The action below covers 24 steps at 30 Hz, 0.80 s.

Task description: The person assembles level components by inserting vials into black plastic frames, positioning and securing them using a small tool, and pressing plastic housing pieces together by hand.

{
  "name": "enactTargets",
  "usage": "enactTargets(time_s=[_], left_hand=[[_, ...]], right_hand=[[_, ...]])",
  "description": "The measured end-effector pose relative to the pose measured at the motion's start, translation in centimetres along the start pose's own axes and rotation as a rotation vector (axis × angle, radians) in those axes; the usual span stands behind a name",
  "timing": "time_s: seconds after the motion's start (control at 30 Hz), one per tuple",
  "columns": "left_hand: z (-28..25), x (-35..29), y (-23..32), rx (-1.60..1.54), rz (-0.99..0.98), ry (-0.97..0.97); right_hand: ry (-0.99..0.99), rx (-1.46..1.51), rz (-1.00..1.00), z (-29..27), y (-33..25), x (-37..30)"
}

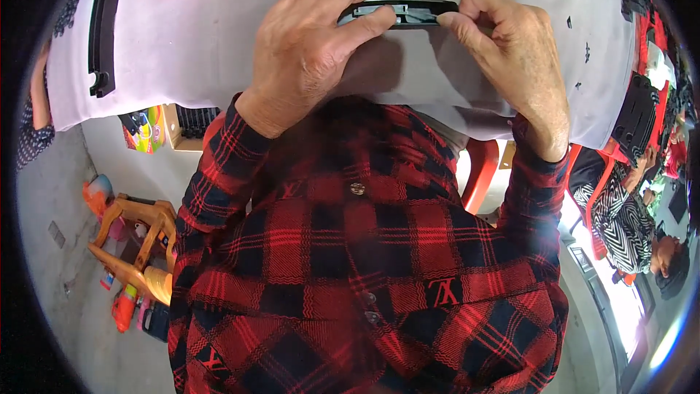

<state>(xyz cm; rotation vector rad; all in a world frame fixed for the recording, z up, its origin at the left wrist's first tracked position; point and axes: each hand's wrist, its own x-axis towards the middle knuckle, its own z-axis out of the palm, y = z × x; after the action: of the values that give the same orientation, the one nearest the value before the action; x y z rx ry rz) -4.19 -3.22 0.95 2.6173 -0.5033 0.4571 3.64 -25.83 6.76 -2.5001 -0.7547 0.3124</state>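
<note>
Between my fingertips: long black plastic part (403,13), left hand (310,44) pinching one end, right hand (510,51) the other, above grey table (197,36).

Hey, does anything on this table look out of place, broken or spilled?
Nothing stands out. Both hands, left hand and right hand, hold a long black plastic part level over the grey table. A similar black part lies flat at the table's left end.
</note>
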Motion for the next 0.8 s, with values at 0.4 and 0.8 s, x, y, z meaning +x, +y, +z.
enactTargets(time_s=[0.4,0.8], left_hand=[[0.5,-0.2,-0.1,0.007,0.010,0.007],[0.3,-0.2,0.1,0.021,0.014,-0.005]], right_hand=[[-0.027,-0.048,0.004,-0.2,-0.2,0.8],[-0.023,0.015,-0.004,0.0,0.1,0.8]])
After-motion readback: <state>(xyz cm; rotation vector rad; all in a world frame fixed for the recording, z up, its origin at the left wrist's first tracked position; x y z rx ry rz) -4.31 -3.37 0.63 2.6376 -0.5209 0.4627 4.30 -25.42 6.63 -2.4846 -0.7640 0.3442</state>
